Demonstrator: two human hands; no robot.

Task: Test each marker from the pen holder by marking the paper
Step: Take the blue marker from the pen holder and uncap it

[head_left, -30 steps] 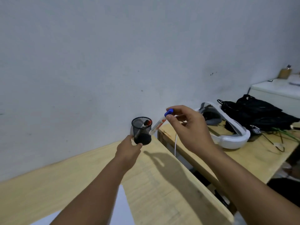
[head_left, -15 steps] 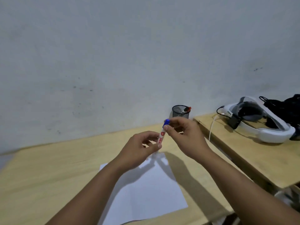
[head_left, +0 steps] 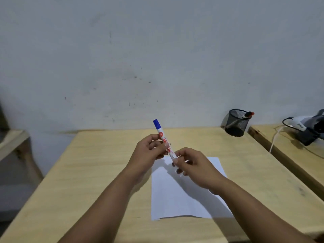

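Observation:
A white marker with a blue cap (head_left: 164, 139) is held between both hands above the table, cap end up and tilted to the left. My left hand (head_left: 146, 153) grips its middle. My right hand (head_left: 194, 165) pinches its lower end. Below the hands a white sheet of paper (head_left: 177, 197) lies flat on the wooden table (head_left: 98, 163). A black mesh pen holder (head_left: 236, 122) stands at the table's back right corner, with a red-capped marker (head_left: 248, 114) leaning out of it.
A second wooden table (head_left: 289, 155) to the right carries a white headset (head_left: 305, 127) and a white cable (head_left: 275, 137). Another wooden surface (head_left: 10, 142) shows at the left edge. A grey wall rises behind the tables.
The marker came away from the pen holder to above the paper, and my left hand left the holder and took hold of it. My view swung left, so the holder now sits far right.

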